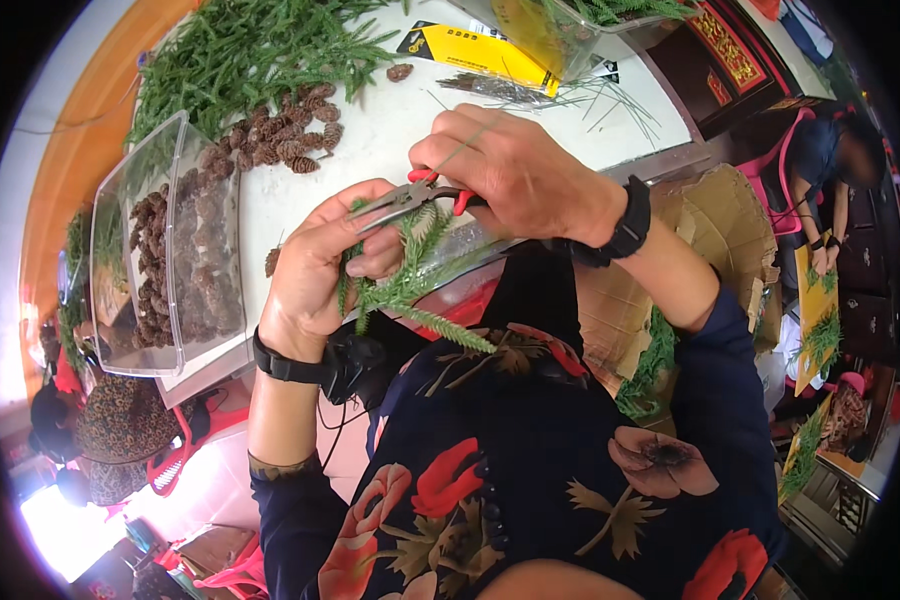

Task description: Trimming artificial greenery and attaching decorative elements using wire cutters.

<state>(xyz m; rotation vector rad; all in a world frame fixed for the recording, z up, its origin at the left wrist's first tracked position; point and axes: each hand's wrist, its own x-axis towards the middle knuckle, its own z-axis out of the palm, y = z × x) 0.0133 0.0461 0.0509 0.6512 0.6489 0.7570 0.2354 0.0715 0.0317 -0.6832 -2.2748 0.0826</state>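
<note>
Tub (182, 270) of cones at far left, clear of work. Left hand (315, 250) pinches sprig (395, 292), which hangs past bench (360, 130) edge; best gripped firmly, thumb clear of jaws. Pliers (402, 204) lie across sprig's top; bite hidden. Right hand (515, 165) wraps handles; squeeze evenly, wrist steady. Wires (622, 105) spread beyond.

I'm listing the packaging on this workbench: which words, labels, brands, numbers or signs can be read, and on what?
I don't copy printed wording, but markings show here:
Yellow-and-black card: small dark print, mostly too small to read.
Red panel: gold markings, too unclear to tell writing from ornament.
</note>
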